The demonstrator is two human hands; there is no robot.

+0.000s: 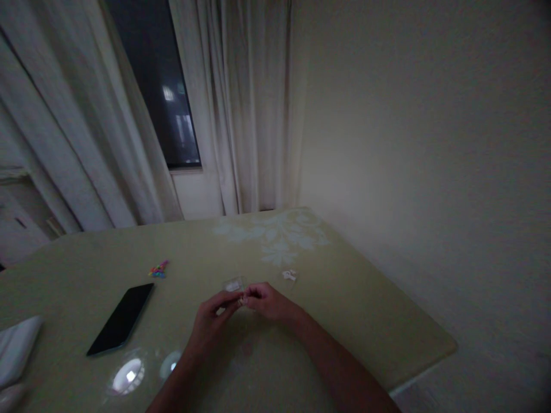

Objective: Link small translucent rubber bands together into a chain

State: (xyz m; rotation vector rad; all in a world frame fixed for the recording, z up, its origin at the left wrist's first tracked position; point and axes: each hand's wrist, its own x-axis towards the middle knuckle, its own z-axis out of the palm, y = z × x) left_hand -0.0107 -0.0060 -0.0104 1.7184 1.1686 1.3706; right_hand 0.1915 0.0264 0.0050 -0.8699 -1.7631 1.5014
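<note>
My left hand (214,314) and my right hand (269,302) meet over the table, fingertips pinched together. Between them is a small pale piece (241,300), mostly covered by the fingers; its kind is too small to make out. Just beyond the left fingertips lies a small clear plastic packet (233,284) with something whitish in it. Past my right hand rests a little cluster of white pieces (290,275), seemingly on clear plastic.
A black phone (123,318) lies on the glossy table (365,321), left of my hands. Behind it is a small heap of colourful pieces (159,269). A white object (19,347) sits at the left edge. Curtains (253,115) and a wall (408,143) bound the table.
</note>
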